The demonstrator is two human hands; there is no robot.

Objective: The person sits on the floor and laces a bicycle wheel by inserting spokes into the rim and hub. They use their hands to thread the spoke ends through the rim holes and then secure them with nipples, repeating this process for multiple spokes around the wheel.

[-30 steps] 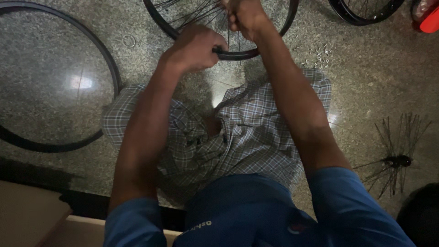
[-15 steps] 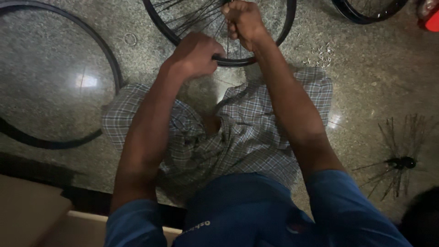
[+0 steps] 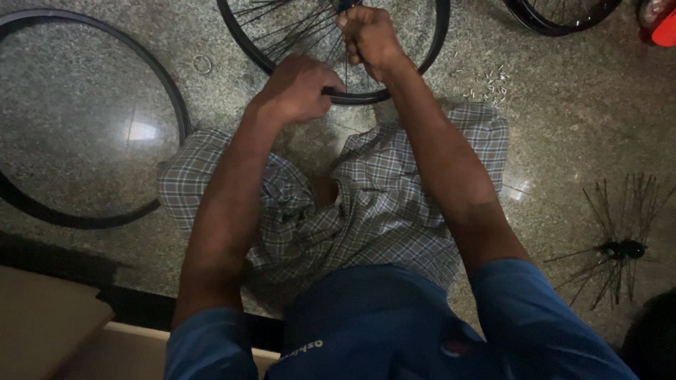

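Note:
A black bicycle wheel rim [image 3: 440, 32] with thin spokes lies on the speckled stone floor in front of my knees. My left hand [image 3: 299, 88] is closed around the near edge of the rim. My right hand [image 3: 370, 35] is clenched just above it, inside the rim, pinching a spoke [image 3: 346, 77] that runs down to the rim. My legs are covered by a checked cloth [image 3: 380, 204].
A bare black rim [image 3: 179, 105] lies to the left. A hub with loose spokes [image 3: 623, 248] sits at the right. Another wheel [image 3: 546, 21] and a red object [image 3: 662, 28] are at the top right. Small metal nipples [image 3: 489, 81] are scattered near my right knee.
The view has shifted slightly, so the wheel and both hands sit a little lower in the picture. Both hands keep their grip on the rim and spoke.

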